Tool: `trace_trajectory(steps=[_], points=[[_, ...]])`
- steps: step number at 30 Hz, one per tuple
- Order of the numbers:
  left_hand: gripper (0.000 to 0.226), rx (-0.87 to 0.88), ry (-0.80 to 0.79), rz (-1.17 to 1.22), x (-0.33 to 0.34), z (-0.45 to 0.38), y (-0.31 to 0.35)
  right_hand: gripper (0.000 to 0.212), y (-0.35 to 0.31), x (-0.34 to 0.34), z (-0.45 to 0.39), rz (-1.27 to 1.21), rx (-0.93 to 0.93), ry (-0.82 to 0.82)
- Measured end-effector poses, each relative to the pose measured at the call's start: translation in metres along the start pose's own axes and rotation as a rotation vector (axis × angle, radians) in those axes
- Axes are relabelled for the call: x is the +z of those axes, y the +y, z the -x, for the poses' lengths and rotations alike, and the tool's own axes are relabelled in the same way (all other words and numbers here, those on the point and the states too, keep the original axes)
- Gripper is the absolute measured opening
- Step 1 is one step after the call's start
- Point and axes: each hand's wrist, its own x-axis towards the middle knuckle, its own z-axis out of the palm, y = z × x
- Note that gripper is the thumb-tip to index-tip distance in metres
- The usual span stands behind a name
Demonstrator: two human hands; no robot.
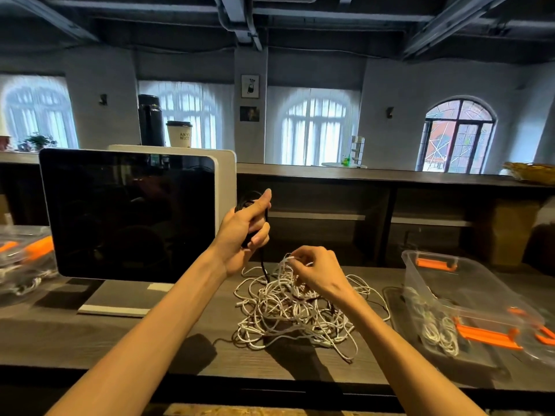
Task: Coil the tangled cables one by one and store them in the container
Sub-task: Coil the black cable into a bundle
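A tangled heap of white cables (295,310) lies on the dark wooden desk in front of me. My left hand (244,232) is raised above the heap and grips a coil of black cable (264,262); one strand hangs from it down into the tangle. My right hand (315,273) hovers over the heap's top and pinches a white strand lifted from it. To the right stands a clear plastic container (432,283) with orange latches, and several coiled white cables (435,328) lie inside it.
A dark monitor (129,217) on a white stand fills the left of the desk. Another clear box with orange parts (24,253) sits at the far left. A raised shelf (360,174) runs behind the desk, carrying a paper cup (179,134) and a black flask (150,120).
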Motion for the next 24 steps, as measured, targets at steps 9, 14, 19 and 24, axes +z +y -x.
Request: trace_trajectory(steps=[9, 14, 19, 24], points=[[0.03, -0.006, 0.07, -0.063, -0.007, -0.003, -0.003, 0.019, 0.003, -0.026, 0.004, 0.107, 0.195, -0.157], [0.029, -0.021, 0.06, -0.07, -0.004, 0.001, -0.006, 0.036, -0.023, -0.029, 0.013, 0.071, 0.074, -0.133], [0.027, -0.019, -0.027, 0.051, 0.005, 0.003, 0.006, 0.026, -0.062, -0.013, 0.024, -0.261, -0.125, -0.313], [0.044, 0.016, 0.001, 0.099, 0.008, 0.005, 0.026, 0.024, -0.091, -0.023, 0.019, -0.463, -0.237, 0.007]])
